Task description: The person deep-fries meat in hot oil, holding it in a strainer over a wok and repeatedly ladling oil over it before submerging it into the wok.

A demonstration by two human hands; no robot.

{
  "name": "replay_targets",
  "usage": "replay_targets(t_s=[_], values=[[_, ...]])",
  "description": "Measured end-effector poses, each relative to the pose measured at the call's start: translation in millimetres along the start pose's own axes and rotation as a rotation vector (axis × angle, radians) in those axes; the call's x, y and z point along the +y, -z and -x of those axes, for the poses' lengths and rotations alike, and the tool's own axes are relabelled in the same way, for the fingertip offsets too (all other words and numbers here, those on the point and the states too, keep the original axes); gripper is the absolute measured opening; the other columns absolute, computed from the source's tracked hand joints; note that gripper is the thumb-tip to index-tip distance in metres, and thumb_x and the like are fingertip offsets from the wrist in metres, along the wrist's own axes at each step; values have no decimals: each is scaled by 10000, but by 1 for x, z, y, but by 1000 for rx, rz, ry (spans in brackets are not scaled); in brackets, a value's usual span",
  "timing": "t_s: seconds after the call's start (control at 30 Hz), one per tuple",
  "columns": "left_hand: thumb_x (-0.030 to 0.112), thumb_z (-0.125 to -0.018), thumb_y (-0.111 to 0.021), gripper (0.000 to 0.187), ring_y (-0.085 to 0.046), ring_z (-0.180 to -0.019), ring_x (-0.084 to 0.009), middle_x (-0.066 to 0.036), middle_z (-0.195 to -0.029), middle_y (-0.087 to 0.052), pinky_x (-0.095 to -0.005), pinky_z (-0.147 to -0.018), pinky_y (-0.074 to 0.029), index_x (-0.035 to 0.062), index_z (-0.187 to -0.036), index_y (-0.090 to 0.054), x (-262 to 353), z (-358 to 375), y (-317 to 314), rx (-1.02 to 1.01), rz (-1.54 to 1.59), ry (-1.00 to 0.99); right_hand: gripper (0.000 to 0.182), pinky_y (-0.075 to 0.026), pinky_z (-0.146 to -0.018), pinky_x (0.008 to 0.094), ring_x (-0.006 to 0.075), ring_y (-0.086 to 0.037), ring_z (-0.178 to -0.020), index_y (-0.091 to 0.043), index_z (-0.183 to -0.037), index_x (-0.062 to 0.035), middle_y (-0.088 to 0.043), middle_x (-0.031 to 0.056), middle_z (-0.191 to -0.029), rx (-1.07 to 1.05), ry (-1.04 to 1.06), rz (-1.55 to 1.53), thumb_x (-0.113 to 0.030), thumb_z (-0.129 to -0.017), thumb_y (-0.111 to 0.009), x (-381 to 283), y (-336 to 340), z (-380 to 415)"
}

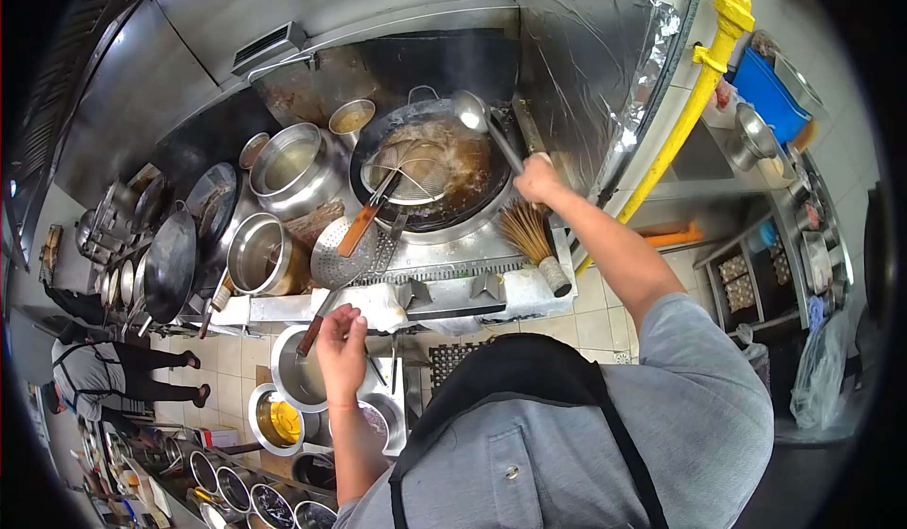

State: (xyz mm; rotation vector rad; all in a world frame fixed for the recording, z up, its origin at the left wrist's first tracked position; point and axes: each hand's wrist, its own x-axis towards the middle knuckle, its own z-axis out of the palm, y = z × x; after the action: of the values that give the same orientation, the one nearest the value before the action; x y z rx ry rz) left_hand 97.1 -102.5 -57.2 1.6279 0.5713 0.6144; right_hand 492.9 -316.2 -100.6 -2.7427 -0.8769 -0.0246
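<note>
Stretching forward, grasps the ladle [470,110] over the wok [361,172] with the right hand [539,181], and bends the left hand [341,351] half-closed beside the skimmer [342,252], with a grip there impossible to tell.

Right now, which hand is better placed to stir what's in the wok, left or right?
The right, I think: the right hand holds the ladle, which reaches over the wok. The left hand is farther away, nearer the holed skimmer.
</note>
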Motion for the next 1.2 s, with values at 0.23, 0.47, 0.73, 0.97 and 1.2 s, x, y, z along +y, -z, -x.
replay_targets(t_s=[0.23, 0.47, 0.73, 0.97, 1.2], values=[[305, -881, -520, 392, -576, -617, -165, -99, -759, -620, -265, -543, -448, -70, -981, -584, -51, -136, -31, -266, -389, 402, 228, -355, -333, 245, 107, -433, -386, -492, -624, -43, -496, 26, -555, -411, -667, -1512, -84, -848, -510, -14, 18, 4], [222, -942, -447, 219, -354, -424, -59, 59, -555, -386, -206, -380, -305, 36, -870, -537, -93, -183, -80, -534, 312, 883, 200, -359, -351, 261, 122, -446, -383, -519, -636, -24, -482, 46, -496, -365, -521, -1389, -79, -825, -555, -41, 71, 19], [162, -914, -439, 161, -332, -378, -83, 30, -553, -396, -257, -342, -292, 29, -854, -508, -107, -142, -76, -466, 328, 609, 210, -481, -495, 345, 210, -591, -503, -599, -628, 36, -614, 133, -631, -137, -279, -840, -111, -777, -584, -49, 66, 12], [138, -893, -453, 130, -335, -387, -95, 21, -560, -406, -267, -360, -311, 33, -838, -505, -108, -140, -66, -389, 308, 588, 200, -516, -627, 397, 320, -639, -638, -625, -704, 45, -628, 200, -674, 83, 39, 51, -145, -724, -568, -32, 10, 11], [126, -889, -447, 116, -323, -386, -92, 26, -567, -405, -256, -365, -281, 35, -839, -499, -97, -138, -60, -393, 273, 626, 233, -305, -317, 192, 63, -362, -355, -363, -649, -105, -370, -22, -477, -511, -786, -1912, -71, -853, -471, -28, 35, -1]])
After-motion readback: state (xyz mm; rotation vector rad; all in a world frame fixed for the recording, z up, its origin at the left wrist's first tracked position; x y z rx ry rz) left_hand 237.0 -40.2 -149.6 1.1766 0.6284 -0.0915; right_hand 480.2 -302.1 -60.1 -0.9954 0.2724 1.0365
